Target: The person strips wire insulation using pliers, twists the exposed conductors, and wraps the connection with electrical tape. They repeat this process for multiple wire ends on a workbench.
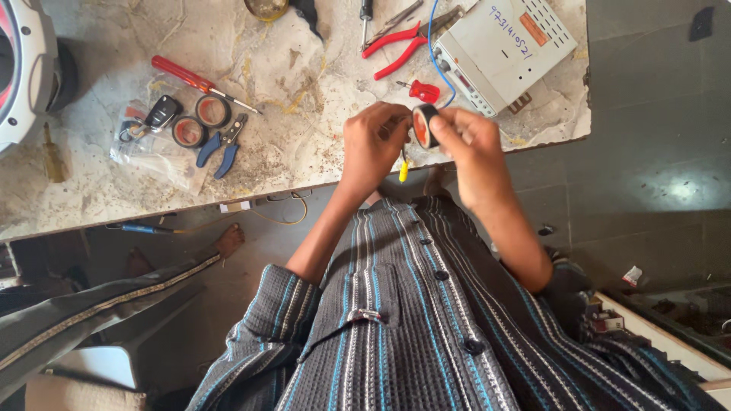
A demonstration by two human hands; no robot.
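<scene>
My right hand (470, 144) holds a roll of black tape (423, 125) with an orange core, just above the near edge of the stained worktable (99, 190). My left hand (375, 141) is closed on a thin wire with a yellow tip (403, 170) that hangs below the fingers, right beside the roll. Both hands meet in front of my striped shirt. A blue wire (435, 53) runs from behind the hands to the back of the table.
On the table lie a white metal box (506, 49), red pliers (396, 47), a red screwdriver (194, 78), a small red-handled tool (422, 90), two tape rolls (199, 120), blue cutters (221, 144) and a car key (162, 113). Another person's leg (114, 293) is at left.
</scene>
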